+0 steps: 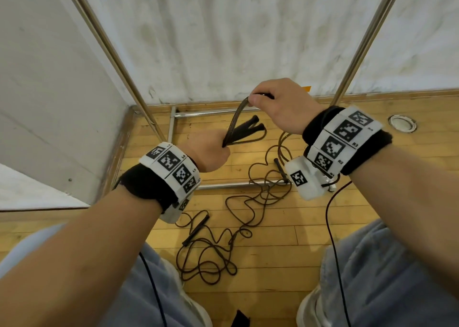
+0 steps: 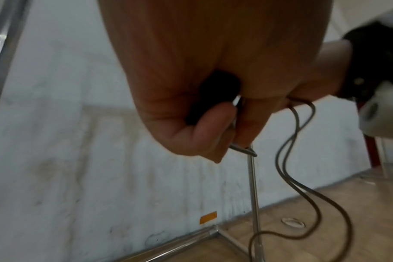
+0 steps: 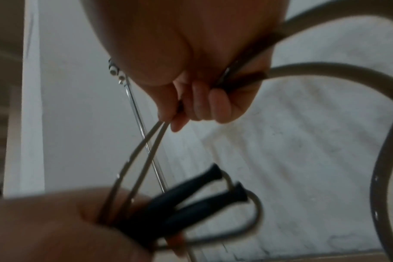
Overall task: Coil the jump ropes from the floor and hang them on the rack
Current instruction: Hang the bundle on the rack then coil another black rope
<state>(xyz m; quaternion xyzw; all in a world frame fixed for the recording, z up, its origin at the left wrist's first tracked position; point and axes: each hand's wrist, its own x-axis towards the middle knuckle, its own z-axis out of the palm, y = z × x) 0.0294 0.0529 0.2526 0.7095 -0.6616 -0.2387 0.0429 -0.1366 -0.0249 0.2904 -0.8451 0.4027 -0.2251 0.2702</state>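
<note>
While gripped: thin looped rope [image 1: 238,118]

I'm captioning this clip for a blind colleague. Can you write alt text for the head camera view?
Seen from above, the left hand grips two black handles of a jump rope while the right hand pulls its cord taut. More ropes lie tangled on the wooden floor, beside a metal rack.
</note>
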